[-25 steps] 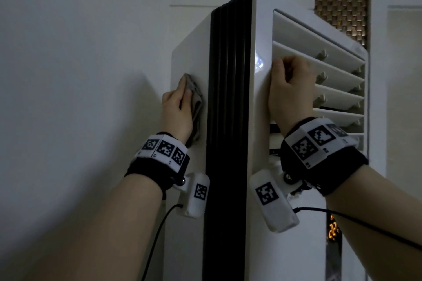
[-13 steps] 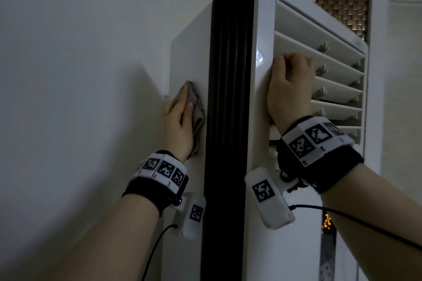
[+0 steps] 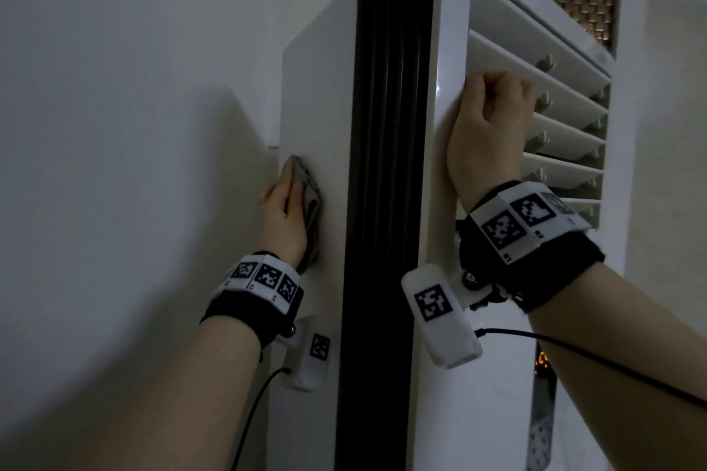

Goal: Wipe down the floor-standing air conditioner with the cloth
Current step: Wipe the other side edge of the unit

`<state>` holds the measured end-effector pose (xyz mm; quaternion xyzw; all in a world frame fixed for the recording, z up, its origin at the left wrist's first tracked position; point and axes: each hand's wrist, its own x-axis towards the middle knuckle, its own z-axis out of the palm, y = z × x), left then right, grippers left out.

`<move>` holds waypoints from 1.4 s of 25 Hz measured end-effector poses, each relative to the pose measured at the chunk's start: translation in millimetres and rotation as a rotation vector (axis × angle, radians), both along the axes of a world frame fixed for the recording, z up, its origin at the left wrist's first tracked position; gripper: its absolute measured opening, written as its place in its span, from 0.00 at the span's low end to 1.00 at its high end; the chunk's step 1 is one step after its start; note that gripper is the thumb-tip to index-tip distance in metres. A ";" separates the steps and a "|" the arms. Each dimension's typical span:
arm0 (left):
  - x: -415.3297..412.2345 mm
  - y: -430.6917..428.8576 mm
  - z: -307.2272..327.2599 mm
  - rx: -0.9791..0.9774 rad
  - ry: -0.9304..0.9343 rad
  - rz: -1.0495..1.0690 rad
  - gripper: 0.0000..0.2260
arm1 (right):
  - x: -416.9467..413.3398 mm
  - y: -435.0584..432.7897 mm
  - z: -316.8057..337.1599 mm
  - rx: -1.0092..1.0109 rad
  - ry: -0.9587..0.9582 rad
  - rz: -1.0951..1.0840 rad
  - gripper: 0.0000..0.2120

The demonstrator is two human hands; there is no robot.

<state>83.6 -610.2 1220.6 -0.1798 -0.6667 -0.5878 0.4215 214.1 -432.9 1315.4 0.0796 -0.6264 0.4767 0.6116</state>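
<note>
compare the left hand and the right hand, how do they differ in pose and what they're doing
The left hand lies fairly flat, pressing the cloth against the white side panel of the air conditioner; the right hand is curled, gripping the front edge by the louvres with no cloth. The left hand sits lower than the right hand. Both wear black wristbands with square markers and touch the unit.

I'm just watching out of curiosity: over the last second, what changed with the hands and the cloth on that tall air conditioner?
The left hand slid the grey cloth down the white side panel, pressing it flat throughout. Nothing was picked up or let go. The right hand kept its grip at the edge of the louvred vent, steadying the unit.
</note>
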 end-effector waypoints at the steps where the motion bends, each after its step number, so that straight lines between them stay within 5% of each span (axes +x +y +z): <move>1: -3.5 -1.1 -7.5 0.019 -0.051 0.000 0.18 | -0.5 0.4 -0.1 0.001 0.004 0.001 0.10; 3: -2.2 2.3 -20.8 0.040 -0.025 -0.011 0.18 | -1.9 1.0 -0.6 0.000 0.014 -0.009 0.10; 8: 11.7 14.1 -6.2 -0.068 0.379 -0.014 0.17 | -3.7 -0.8 -1.4 -0.028 0.014 -0.021 0.10; 13: -10.2 2.1 -3.2 0.027 -0.016 0.023 0.18 | -2.3 -1.0 -0.9 -0.028 0.015 -0.017 0.08; 19: -5.7 0.4 -37.5 0.027 -0.067 -0.004 0.18 | 0.3 -1.0 -1.5 -0.017 0.001 -0.028 0.10; 23: 13.4 12.5 -15.8 0.002 0.142 -0.032 0.18 | 1.5 -0.8 -1.9 -0.021 -0.017 -0.029 0.09; 31: 34.9 29.0 -23.2 0.016 0.265 -0.013 0.17 | 6.2 -0.1 -7.4 0.006 -0.016 -0.013 0.10; 35: 26.9 20.3 -54.5 0.082 0.046 -0.054 0.17 | 6.5 2.5 -19.6 0.070 0.035 -0.001 0.11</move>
